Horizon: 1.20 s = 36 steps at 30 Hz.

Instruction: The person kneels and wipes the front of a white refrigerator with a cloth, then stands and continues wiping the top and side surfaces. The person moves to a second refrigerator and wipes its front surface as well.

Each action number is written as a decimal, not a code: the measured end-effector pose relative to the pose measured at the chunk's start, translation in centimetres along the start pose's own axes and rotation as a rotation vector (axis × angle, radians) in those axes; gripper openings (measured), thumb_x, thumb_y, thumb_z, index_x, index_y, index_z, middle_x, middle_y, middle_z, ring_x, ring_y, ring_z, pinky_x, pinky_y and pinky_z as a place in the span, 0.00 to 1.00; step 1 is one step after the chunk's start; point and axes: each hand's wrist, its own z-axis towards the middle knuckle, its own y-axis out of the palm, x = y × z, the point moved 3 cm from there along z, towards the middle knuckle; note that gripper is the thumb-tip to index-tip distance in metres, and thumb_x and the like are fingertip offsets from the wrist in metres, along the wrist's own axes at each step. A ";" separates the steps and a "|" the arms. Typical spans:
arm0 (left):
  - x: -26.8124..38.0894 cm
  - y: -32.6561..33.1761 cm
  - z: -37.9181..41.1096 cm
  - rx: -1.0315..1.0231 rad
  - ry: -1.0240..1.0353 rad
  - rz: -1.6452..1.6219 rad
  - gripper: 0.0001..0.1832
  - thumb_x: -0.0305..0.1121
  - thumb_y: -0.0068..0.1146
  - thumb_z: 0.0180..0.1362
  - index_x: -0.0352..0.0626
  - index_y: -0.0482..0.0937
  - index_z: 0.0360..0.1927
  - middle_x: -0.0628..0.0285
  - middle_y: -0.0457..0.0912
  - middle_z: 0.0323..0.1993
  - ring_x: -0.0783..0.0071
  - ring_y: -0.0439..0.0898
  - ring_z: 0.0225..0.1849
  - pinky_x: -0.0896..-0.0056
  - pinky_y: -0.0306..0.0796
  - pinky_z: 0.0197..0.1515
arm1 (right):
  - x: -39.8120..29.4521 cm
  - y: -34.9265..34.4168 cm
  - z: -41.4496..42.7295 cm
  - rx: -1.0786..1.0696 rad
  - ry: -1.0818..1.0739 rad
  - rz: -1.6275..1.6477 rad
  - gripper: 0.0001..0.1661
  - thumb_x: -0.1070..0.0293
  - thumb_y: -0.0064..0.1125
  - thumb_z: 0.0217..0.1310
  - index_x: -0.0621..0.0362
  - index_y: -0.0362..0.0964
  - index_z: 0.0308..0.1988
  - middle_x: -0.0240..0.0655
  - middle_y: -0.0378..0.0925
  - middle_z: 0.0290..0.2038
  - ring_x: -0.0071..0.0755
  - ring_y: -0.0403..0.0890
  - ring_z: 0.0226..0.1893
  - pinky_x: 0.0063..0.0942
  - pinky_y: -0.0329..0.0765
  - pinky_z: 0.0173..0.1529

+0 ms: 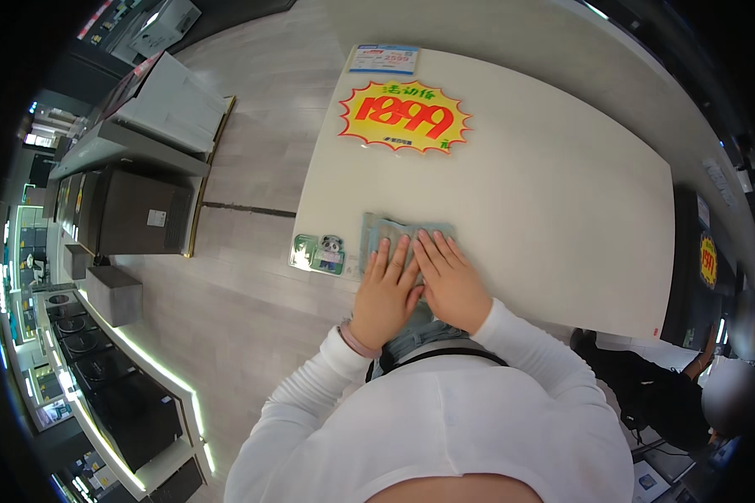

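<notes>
A folded pale blue-grey cloth (409, 229) lies flat on the smooth white top (541, 188) of a large unit, close to its near edge. My left hand (385, 295) rests palm down on the cloth, its fingers spread a little. Beside it, my right hand (450, 280) is also laid flat on the cloth, fingers pointing away from me. The two hands meet near the thumbs, and neither grips anything. Part of the cloth is hidden under them. Left of the cloth, a green panda sticker (319, 254) sits at the corner of the top.
A yellow starburst price sign (406, 117) and a price card (384, 60) lie on the far left of the top. To the left, boxy appliances (141, 214) stand across the tiled floor (245, 283). A dark appliance (692, 270) and a person in black (654, 390) are at right.
</notes>
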 end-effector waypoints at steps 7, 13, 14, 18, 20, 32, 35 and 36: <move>-1.6 -0.9 -1.6 -0.043 0.005 -0.077 0.32 0.36 0.60 0.64 0.50 0.69 0.72 0.54 0.61 0.77 0.39 0.60 0.76 0.38 0.58 0.73 | -1.5 -1.3 -0.6 -0.080 -0.069 0.046 0.43 0.60 0.62 0.63 0.68 0.57 0.71 0.54 0.59 0.73 0.59 0.60 0.74 0.51 0.54 0.78; -6.7 -3.8 -3.3 -0.050 -0.137 0.113 0.32 0.34 0.58 0.64 0.50 0.69 0.74 0.54 0.60 0.78 0.38 0.56 0.78 0.31 0.49 0.75 | -4.7 3.3 5.4 -0.024 -0.120 0.064 0.44 0.57 0.59 0.66 0.69 0.56 0.72 0.53 0.57 0.75 0.56 0.57 0.76 0.50 0.48 0.80; -7.8 -4.0 -3.9 -0.055 -0.168 0.163 0.34 0.37 0.59 0.65 0.51 0.66 0.75 0.55 0.59 0.79 0.38 0.53 0.79 0.31 0.48 0.75 | -5.5 4.1 6.2 -0.020 -0.129 0.031 0.43 0.57 0.57 0.67 0.69 0.56 0.72 0.53 0.57 0.75 0.55 0.56 0.76 0.49 0.48 0.80; -8.3 -4.7 -5.0 -0.084 -0.276 0.218 0.39 0.41 0.62 0.64 0.48 0.62 0.77 0.54 0.57 0.80 0.40 0.52 0.80 0.32 0.46 0.76 | -6.7 5.5 7.0 0.010 -0.172 -0.087 0.41 0.56 0.53 0.69 0.68 0.56 0.73 0.50 0.56 0.76 0.52 0.56 0.77 0.49 0.48 0.80; -7.5 -3.5 -5.0 -0.066 -0.216 0.121 0.41 0.40 0.64 0.63 0.44 0.61 0.77 0.51 0.56 0.80 0.37 0.51 0.79 0.31 0.47 0.75 | -6.3 5.3 5.9 0.008 -0.178 -0.191 0.41 0.56 0.53 0.69 0.66 0.55 0.73 0.46 0.55 0.77 0.49 0.56 0.77 0.49 0.48 0.80; 2.5 -0.5 4.1 -0.337 0.322 -0.036 0.47 0.51 0.69 0.56 0.46 0.62 0.76 0.51 0.59 0.78 0.42 0.62 0.75 0.43 0.60 0.74 | 3.6 -5.5 -6.5 -0.059 0.132 0.148 0.43 0.58 0.69 0.59 0.56 0.63 0.70 0.40 0.61 0.75 0.44 0.63 0.74 0.56 0.48 0.79; 2.2 -1.1 7.2 -0.379 0.407 -0.031 0.45 0.54 0.65 0.60 0.48 0.62 0.76 0.51 0.58 0.79 0.43 0.63 0.75 0.44 0.61 0.73 | 5.5 -6.6 -8.2 -0.054 0.206 0.119 0.37 0.58 0.68 0.60 0.55 0.69 0.67 0.38 0.62 0.74 0.43 0.63 0.74 0.56 0.48 0.79; 1.7 -1.5 8.5 -0.345 0.409 -0.023 0.44 0.54 0.64 0.61 0.48 0.62 0.76 0.51 0.57 0.79 0.43 0.63 0.75 0.44 0.61 0.73 | 5.8 -6.9 -8.4 -0.050 0.220 0.121 0.36 0.58 0.68 0.61 0.55 0.70 0.66 0.37 0.63 0.74 0.42 0.63 0.74 0.57 0.48 0.79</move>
